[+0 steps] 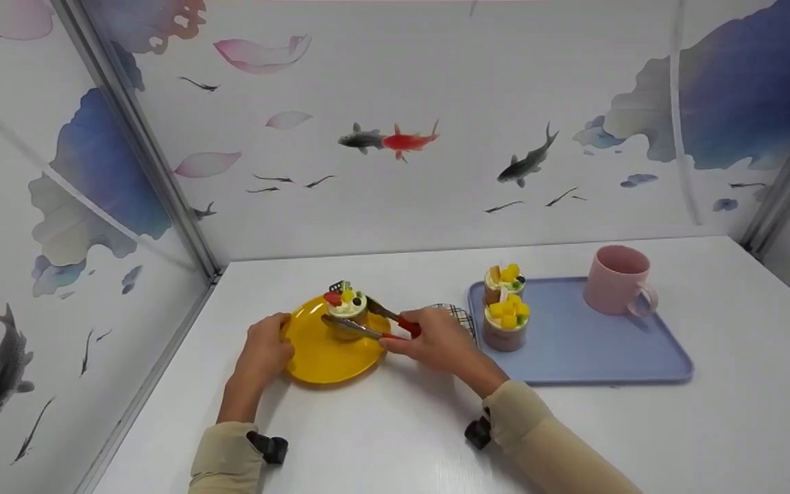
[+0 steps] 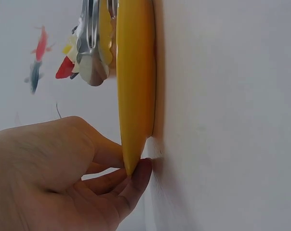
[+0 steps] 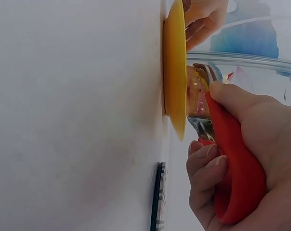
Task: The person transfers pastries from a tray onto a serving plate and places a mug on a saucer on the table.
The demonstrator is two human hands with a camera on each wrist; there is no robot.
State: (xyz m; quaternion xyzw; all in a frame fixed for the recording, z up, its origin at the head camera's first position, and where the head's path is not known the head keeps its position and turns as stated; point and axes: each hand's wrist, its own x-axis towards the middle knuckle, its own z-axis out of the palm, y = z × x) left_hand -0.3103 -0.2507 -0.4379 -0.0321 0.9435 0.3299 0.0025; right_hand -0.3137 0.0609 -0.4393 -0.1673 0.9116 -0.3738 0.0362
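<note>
My left hand point(image 1: 268, 346) pinches the left rim of a yellow plate point(image 1: 326, 363), thumb above and fingertips below, as the left wrist view shows. In my right hand point(image 1: 436, 339) is a pair of tongs point(image 3: 242, 168) with red handles and metal tips. The tips straddle a small dessert cup point(image 1: 347, 305) topped with a strawberry piece, yellow fruit and cream. That cup is over the back right part of the plate; in the right wrist view its base appears to meet the plate's surface. Whether both tips press on it I cannot tell.
On the right lies a blue tray point(image 1: 594, 350). Two dessert cups with yellow fruit, a front one point(image 1: 505, 326) and a rear one point(image 1: 503, 280), stand at its left end. A pink mug point(image 1: 616, 278) sits at its back right. A checked flat item point(image 1: 462, 317) lies partly behind my right hand.
</note>
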